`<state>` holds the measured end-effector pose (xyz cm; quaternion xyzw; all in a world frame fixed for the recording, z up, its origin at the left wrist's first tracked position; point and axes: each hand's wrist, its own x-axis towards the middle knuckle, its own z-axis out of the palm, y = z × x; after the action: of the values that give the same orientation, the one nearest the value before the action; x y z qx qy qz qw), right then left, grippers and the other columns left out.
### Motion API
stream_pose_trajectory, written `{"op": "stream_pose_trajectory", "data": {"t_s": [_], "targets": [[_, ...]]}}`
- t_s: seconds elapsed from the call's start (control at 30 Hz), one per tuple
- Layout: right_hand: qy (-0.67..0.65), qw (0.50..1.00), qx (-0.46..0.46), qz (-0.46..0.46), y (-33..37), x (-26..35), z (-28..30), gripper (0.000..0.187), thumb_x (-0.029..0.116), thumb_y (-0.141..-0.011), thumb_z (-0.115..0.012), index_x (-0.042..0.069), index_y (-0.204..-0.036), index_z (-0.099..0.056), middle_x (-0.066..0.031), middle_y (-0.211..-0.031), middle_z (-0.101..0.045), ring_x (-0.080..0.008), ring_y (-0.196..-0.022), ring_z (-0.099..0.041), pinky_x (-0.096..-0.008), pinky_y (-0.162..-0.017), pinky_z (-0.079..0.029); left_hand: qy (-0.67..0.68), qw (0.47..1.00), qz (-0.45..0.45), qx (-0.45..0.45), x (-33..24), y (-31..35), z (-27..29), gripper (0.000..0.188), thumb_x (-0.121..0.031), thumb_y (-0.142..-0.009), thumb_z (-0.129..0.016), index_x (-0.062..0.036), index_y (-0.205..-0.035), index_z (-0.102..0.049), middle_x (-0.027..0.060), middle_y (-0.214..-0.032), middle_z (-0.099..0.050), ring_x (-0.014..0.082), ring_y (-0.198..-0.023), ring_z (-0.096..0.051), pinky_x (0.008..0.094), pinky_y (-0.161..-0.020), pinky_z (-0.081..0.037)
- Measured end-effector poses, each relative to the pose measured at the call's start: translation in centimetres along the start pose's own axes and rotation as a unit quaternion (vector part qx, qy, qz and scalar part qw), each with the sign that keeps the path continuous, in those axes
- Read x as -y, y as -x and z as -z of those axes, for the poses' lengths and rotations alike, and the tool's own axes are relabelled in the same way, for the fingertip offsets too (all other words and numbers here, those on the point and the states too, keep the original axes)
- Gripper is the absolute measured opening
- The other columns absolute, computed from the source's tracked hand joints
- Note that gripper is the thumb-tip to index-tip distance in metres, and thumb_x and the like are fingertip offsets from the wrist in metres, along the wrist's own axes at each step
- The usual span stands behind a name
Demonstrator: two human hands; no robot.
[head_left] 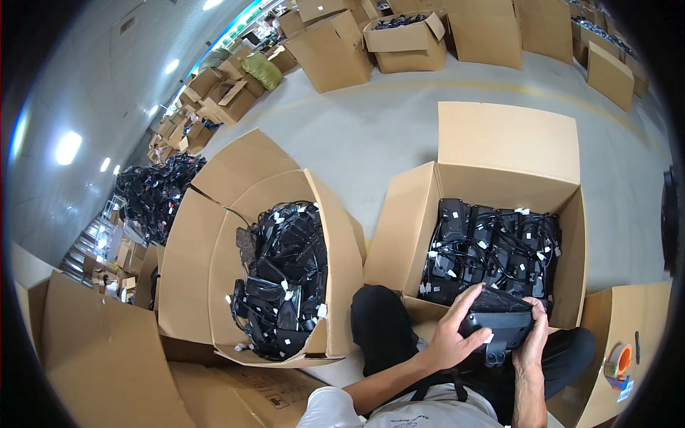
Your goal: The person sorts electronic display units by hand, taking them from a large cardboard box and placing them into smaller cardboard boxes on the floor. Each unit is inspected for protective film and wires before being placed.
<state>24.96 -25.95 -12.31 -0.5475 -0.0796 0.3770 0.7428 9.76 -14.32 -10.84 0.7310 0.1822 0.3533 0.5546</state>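
Between my left hand (pixel 455 332) and my right hand (pixel 531 342) is a black plastic unit (pixel 502 327) with a short stub on its near side. My left fingers lie along its left end and top, and the thumb rests on its face beside a small white piece. The right fingers wrap its other end. Its exact kind cannot be made out. Both hands are over the near edge of an open cardboard box (pixel 405 227), where similar black units (pixel 492 242) lie in rows with black cables and white connectors.
To the left, another open carton (pixel 187 285) holds a jumbled heap of black parts and cables (pixel 282 278). At my right, a roll of orange tape (pixel 619 359) lies on cardboard (pixel 646 321). More cartons (pixel 332 53) line the back, and a dark pile (pixel 160 192) rises at far left.
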Motion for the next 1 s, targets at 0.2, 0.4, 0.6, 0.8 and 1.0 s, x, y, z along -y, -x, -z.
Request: {"op": "stream_pose_trajectory", "data": {"t_s": [0.2, 0.4, 0.6, 0.8, 1.0], "targets": [[0.052, 0.995, -0.08, 0.037, 0.1, -0.3, -1.7, 0.035, 0.034, -0.1, -0.038, 0.006, -0.103, -0.058, -0.0033, -0.096, -0.053, -0.0151, -0.092, -0.049, -0.0296, -0.087, -0.039, 0.015, 0.985, -0.027, -0.167, 1.9, 0.6, -1.5, 0.047, -0.027, -0.092, -0.072, 0.0031, -0.122, -0.053, 0.0137, -0.121, -0.059, 0.0151, -0.094, -0.06, 0.0262, -0.08, -0.05], [0.174, 0.979, -0.063, 0.088, -1.6, 0.6, -0.7, 0.04, 0.04, -0.104, -0.038, 0.005, -0.104, -0.057, -0.0037, -0.098, -0.05, -0.0147, -0.093, -0.047, -0.0291, -0.087, -0.038, -0.021, 0.995, 0.066, -0.069, -0.1, -1.7, -1.7, 0.053, -0.027, -0.092, -0.072, 0.0013, -0.129, -0.046, 0.0174, -0.104, -0.064, 0.0191, -0.094, -0.064, 0.0341, -0.083, -0.052], [0.251, 0.954, 0.162, 0.033, -1.4, 7.0, -1.0, 0.073, 0.048, -0.071, -0.088, 0.0, -0.116, -0.055, -0.007, -0.105, -0.06, -0.0148, -0.098, -0.056, -0.0304, -0.085, -0.048, 0.019, 0.99, 0.129, -0.043, -0.8, -6.1, 1.1, 0.038, -0.025, -0.095, -0.069, 0.0007, -0.12, -0.056, 0.0088, -0.097, -0.065, 0.0132, -0.09, -0.06, 0.0299, -0.081, -0.05], [0.251, 0.957, 0.103, 0.104, -5.2, 11.8, -1.3, 0.084, 0.051, -0.068, -0.088, -0.005, -0.122, -0.056, -0.0072, -0.107, -0.062, -0.0146, -0.101, -0.06, -0.0305, -0.088, -0.05, 0.294, 0.946, 0.049, 0.129, 1.2, -10.0, 1.6, 0.096, -0.043, -0.091, -0.073, 0.0, -0.155, -0.015, 0.014, -0.141, -0.046, 0.0167, -0.129, -0.044, 0.032, -0.104, -0.04], [0.033, 0.981, 0.183, 0.063, -15.1, 13.1, -4.4, 0.055, 0.035, -0.092, -0.071, -0.001, -0.13, -0.054, -0.0082, -0.112, -0.065, -0.0156, -0.099, -0.065, -0.0313, -0.081, -0.055, 0.059, 0.978, 0.161, 0.115, 3.5, -16.5, 3.0, 0.013, -0.005, -0.09, -0.067, 0.0011, -0.101, -0.067, 0.0066, -0.084, -0.07, 0.0101, -0.068, -0.063, 0.0247, -0.056, -0.048]]}}
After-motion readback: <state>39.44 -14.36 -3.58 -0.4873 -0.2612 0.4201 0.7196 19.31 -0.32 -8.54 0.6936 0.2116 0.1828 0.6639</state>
